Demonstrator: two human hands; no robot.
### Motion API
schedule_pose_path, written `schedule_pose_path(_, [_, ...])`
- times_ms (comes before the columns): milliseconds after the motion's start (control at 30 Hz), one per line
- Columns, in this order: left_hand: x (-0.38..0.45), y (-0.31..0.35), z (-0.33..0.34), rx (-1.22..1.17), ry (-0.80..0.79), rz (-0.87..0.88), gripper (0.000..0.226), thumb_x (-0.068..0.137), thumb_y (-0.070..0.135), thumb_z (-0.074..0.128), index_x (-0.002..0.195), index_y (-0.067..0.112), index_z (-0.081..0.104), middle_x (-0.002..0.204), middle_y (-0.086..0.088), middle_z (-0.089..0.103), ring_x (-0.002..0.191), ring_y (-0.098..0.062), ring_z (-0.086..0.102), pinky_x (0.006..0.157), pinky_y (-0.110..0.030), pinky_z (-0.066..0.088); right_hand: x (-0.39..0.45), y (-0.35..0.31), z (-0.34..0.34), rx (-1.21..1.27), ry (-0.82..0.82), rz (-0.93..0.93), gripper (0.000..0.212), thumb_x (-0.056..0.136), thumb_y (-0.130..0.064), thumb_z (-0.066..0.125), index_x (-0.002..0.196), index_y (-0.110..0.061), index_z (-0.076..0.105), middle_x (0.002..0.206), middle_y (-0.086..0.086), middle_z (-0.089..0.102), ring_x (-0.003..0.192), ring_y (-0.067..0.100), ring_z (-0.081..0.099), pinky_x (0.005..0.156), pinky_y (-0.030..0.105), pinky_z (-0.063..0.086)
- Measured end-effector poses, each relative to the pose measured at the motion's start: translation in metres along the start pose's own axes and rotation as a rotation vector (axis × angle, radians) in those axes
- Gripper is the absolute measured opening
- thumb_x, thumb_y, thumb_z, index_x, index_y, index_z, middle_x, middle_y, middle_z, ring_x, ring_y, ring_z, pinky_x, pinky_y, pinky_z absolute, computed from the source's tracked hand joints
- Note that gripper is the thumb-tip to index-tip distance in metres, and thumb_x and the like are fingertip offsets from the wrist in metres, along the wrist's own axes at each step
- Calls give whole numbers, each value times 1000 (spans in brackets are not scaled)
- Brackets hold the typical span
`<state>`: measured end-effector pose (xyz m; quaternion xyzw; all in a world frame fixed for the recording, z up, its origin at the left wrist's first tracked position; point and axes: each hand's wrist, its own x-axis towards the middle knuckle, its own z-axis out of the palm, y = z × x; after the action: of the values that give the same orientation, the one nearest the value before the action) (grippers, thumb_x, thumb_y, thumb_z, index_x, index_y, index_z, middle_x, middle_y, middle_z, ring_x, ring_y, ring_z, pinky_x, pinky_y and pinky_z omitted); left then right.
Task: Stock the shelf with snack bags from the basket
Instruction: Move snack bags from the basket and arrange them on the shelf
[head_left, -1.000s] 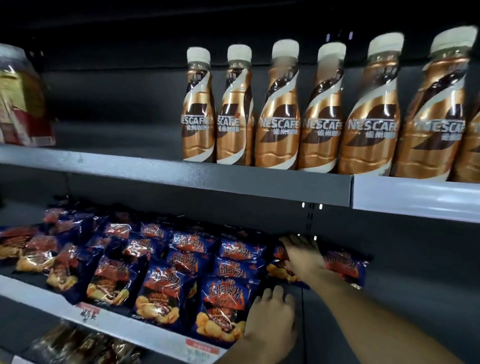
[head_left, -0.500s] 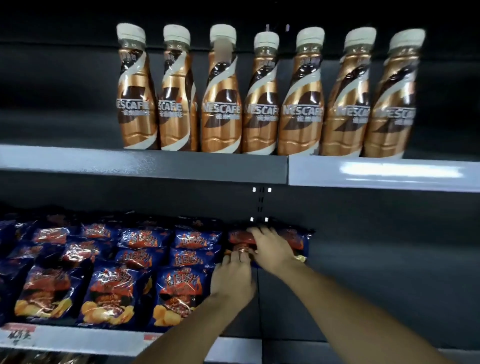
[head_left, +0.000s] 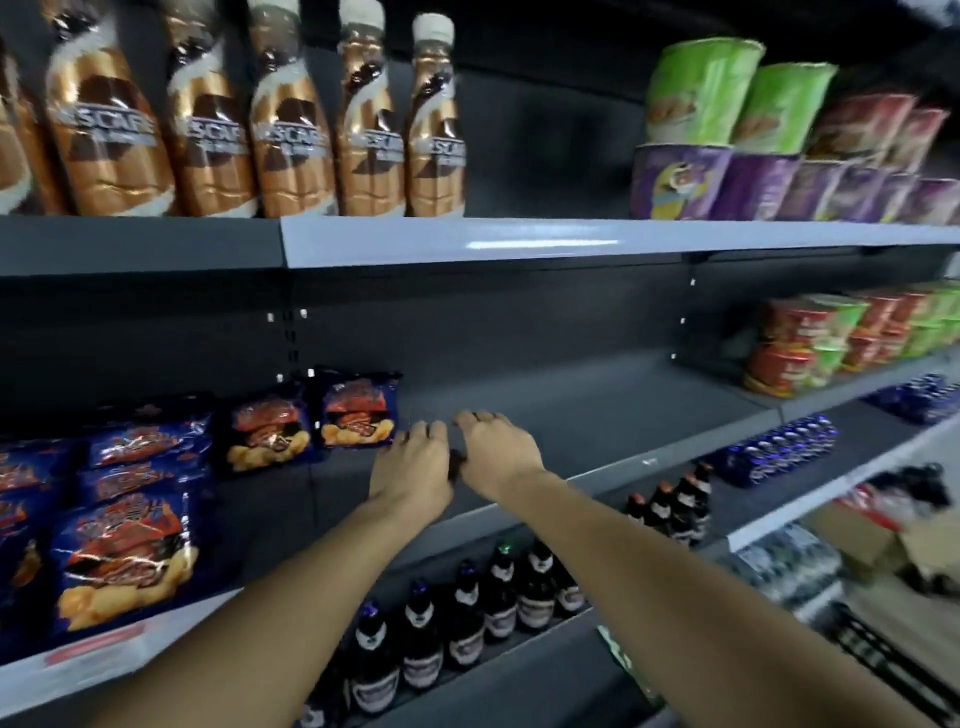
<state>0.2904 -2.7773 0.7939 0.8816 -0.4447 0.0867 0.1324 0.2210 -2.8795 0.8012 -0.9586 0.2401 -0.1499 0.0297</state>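
dark grey metal shelving (head_left: 597, 415) fills the view, tier above tier, and on the bare stretch of the middle tier two bare hands hover side by side, palms down.

the left hand (head_left: 413, 465) sits just right of the last snack bag, fingers loosely bent and gripping nothing; its fingertips come close to that bag's lower right corner, though whether they touch is hard to tell. the right hand (head_left: 498, 452) is beside it, thumbs nearly meeting, fingers relaxed and likewise empty. a small dark patch shows between the two hands; what it is cannot be made out.

moving outward, the nearest bag is a glossy dark blue crisp packet with red and orange print (head_left: 358, 410), propped against the back wall at the right end of the row. next to it on the left stands a matching blue packet (head_left: 270, 434), and further left more of the same blue snack bags (head_left: 124, 556) lie overlapping in several rows down to the shelf's front edge.

above, copper-coloured plastic coffee bottles with white caps (head_left: 291, 119) line the upper tier, with green and purple cup-shaped tubs (head_left: 727, 140) to the right. below, dark glass bottles with labels (head_left: 467, 623) stand in a row.

as for progress, the left part of the middle tier looks well stocked, while the long stretch to the right of the hands holds nothing yet. the basket is not clearly in view, so how many bags remain cannot be judged; with both hands empty, fetching another bag seems the likely next step.
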Motion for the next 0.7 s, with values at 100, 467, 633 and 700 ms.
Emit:
schedule_pose_path(100, [-3,59,12,-12,-2,75,48,94,33,54,135,14,39,133,-7,47,124,-28,46,94,-41,44,-41,54,-16,1,19,79,49,95,-31,55,141,-18,42,135,6,52,127,29,45,94,41,45])
schedule_pose_path(467, [-48,340,61,-94,-135,405,39,89,24,57,124,13,43,131,-11,48,122,-33,47,92,-45,43,-241,283,-77,-83,50,445,43,93,-34,57,130,-16,47,127,7,55,122,32,48,86,41,45])
schedule_pose_path(633, [-74,447,87,-120,-171,531,42,93,28,53,130,12,41,133,-11,46,124,-33,45,91,-45,43,-328,359,-91,-120,58,610,40,93,-35,58,126,-14,48,123,8,58,117,33,52,79,39,46])
schedule_pose_path(700, [-83,480,98,-134,-203,572,43,94,28,52,131,12,40,134,-12,45,124,-33,45,92,-46,43,-353,381,-93,-127,58,658,41,91,-34,61,124,-14,49,121,8,59,116,32,53,81,39,47])
